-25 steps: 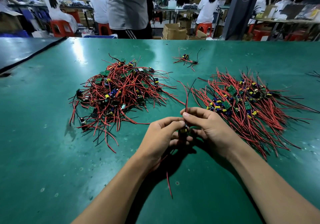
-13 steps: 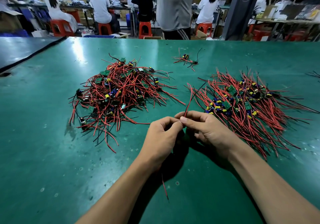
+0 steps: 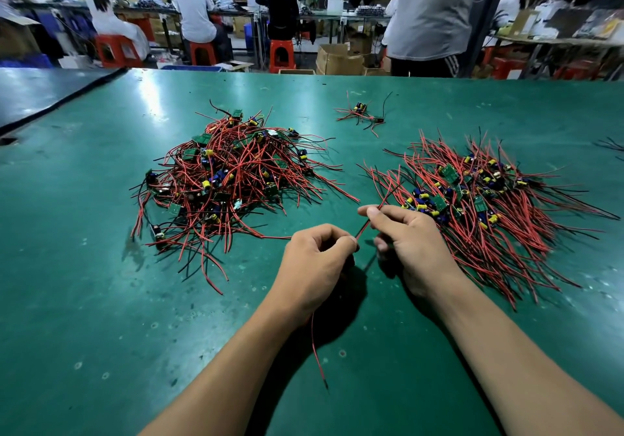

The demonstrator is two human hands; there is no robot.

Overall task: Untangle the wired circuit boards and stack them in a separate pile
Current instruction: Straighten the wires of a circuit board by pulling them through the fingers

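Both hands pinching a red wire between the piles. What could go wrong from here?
The red wire runs straight between left hand and right hand; a harder pull may strain its solder joint, not visible here.
The loose lead trailing under the left hand could snag.
The right hand is close to the right pile and may drag wires out.

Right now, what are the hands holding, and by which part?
A red wire: the left hand pinches it lower down, the right hand pinches it just above, between thumb and forefinger. What it is attached to is hidden.
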